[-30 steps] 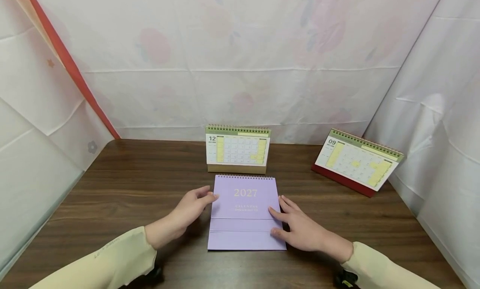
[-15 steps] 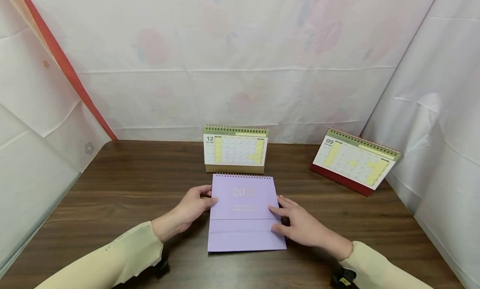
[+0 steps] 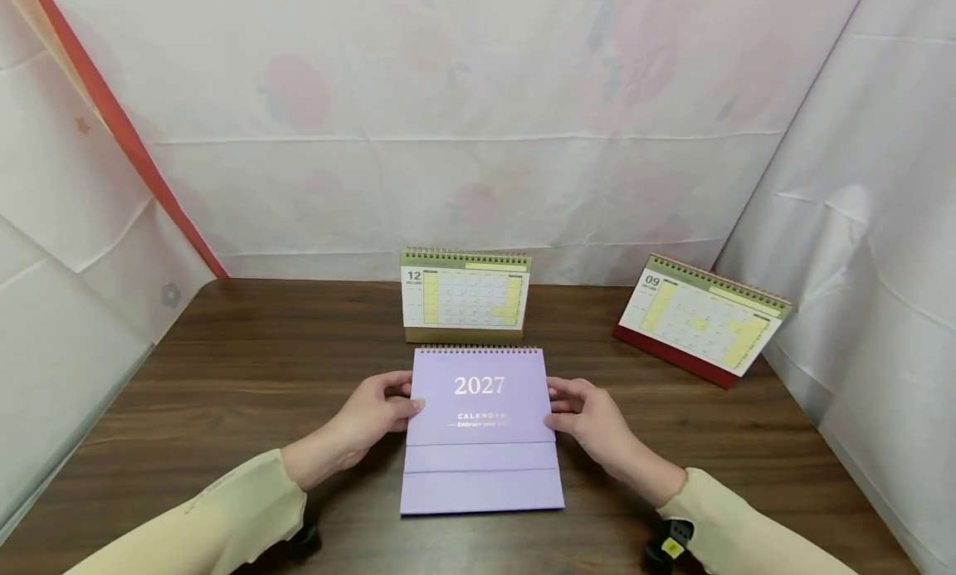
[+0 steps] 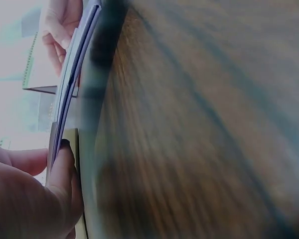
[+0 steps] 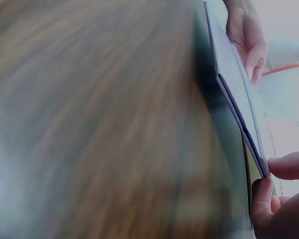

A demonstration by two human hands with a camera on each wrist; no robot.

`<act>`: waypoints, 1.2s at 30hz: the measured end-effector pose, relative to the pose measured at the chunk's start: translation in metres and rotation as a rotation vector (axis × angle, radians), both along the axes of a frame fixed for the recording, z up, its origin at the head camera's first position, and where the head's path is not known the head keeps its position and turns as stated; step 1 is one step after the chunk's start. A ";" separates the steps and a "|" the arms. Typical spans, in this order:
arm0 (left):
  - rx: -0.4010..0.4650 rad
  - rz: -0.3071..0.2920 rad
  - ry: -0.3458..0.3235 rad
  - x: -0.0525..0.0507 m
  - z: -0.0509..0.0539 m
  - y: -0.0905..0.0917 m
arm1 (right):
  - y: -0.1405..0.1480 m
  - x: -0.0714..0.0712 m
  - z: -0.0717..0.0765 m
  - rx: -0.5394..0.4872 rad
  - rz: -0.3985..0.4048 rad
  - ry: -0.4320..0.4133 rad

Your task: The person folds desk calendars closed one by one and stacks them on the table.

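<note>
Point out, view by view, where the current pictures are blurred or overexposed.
Head view: the purple calendar is fairly crisp, though its lowest line of print fades at the right end; left wrist view: the tabletop is smeared by blur, the upper left washed out; right wrist view: the same tabletop blurred, the upper right bleached pale.

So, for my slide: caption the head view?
Left hand and right hand grip a purple calendar, with "12" calendar and "09" calendar behind.
</note>
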State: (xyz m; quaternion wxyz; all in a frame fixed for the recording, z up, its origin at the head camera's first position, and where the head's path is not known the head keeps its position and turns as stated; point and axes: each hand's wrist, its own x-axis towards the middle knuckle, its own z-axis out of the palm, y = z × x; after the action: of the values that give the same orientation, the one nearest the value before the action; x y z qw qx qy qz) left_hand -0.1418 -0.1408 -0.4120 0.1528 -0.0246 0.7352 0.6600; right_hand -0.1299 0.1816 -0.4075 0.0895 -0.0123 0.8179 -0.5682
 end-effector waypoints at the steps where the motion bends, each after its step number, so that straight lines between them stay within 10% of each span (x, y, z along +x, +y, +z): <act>1: 0.002 -0.001 0.004 0.001 0.001 -0.002 | -0.001 0.000 0.001 -0.013 -0.002 -0.003; 8: -0.057 0.008 0.049 0.007 0.011 -0.022 | -0.017 -0.001 0.006 -0.084 0.023 -0.026; 23: -0.460 0.002 0.093 0.023 0.029 -0.084 | -0.084 0.000 0.008 -0.199 0.181 0.033; 36: -0.495 0.022 0.021 0.020 0.026 -0.134 | -0.144 0.004 0.007 -0.272 0.204 0.026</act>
State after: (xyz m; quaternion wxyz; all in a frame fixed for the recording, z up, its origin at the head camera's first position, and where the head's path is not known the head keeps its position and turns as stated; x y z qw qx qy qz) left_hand -0.1213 -0.2750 -0.3864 0.1273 -0.0623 0.8758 0.4614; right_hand -0.1257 0.0372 -0.4006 0.1337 -0.1144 0.7291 -0.6614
